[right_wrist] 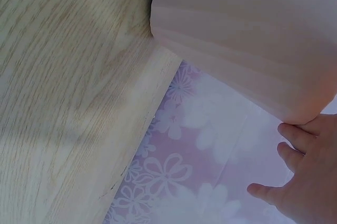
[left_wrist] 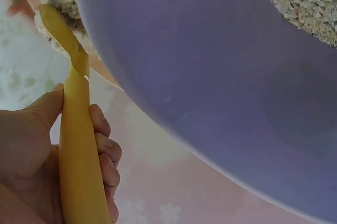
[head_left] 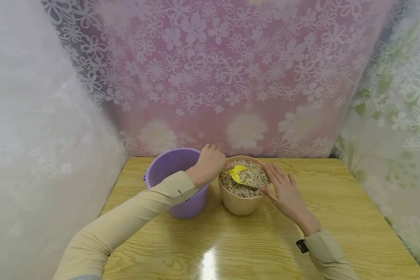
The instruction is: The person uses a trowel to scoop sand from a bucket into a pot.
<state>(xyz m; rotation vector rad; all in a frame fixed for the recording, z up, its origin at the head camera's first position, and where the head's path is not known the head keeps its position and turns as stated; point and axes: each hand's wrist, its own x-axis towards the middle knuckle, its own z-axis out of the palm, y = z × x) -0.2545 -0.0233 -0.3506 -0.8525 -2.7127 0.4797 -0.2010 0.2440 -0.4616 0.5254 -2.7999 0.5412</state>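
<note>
My left hand (head_left: 210, 163) grips the handle of a yellow scoop (head_left: 240, 174), whose blade lies in the gravel filling a peach pot (head_left: 239, 202). In the left wrist view my fingers (left_wrist: 102, 150) curl round the yellow scoop (left_wrist: 76, 145), which reaches toward the gravel (left_wrist: 60, 10). The purple bucket (head_left: 171, 167) stands just left of the pot, under my left forearm, and holds some gravel (left_wrist: 305, 0). My right hand (head_left: 283, 188) rests with straight fingers against the pot's right rim. In the right wrist view its fingertips (right_wrist: 287, 147) touch the peach pot (right_wrist: 247, 39).
The wooden table (head_left: 259, 241) runs to an edge near the flowered pink backdrop (head_left: 231, 77). White flowered curtains close in the left (head_left: 38, 136) and right (head_left: 399, 116) sides. Bare table surface lies in front of and to the right of the pot.
</note>
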